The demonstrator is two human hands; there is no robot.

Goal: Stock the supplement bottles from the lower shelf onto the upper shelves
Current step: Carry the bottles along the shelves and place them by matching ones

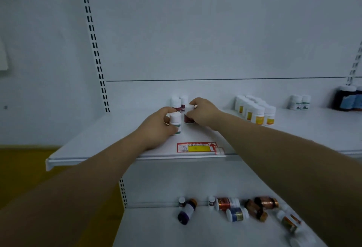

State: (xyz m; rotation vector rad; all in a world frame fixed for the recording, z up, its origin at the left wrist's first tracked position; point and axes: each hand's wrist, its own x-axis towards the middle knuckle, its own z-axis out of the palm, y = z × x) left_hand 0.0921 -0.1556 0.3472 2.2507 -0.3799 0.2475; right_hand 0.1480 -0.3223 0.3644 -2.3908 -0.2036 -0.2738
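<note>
At the upper shelf (94, 141), a person's left hand (156, 127) curls its fingers and thumb around a white bottle with a green label (175, 123), held upright near the shelf's front; whether its base has touched down is hard to tell. Just behind stand two white-capped bottles (177, 103). Beside them the right hand (203, 112) grips a dark red bottle (189, 117) from above by its white cap. The two held bottles nearly touch. The likely mishap is a knock: if either hand lets go or pulls back carelessly, its knuckles could topple a neighbour and send the tight cluster rolling toward the edge. Further right, a block of yellow-labelled bottles (254, 113) stands well apart. On the lower shelf (152, 227), a scatter of bottles (237, 213) lies on its sides, not yet stocked.
</note>
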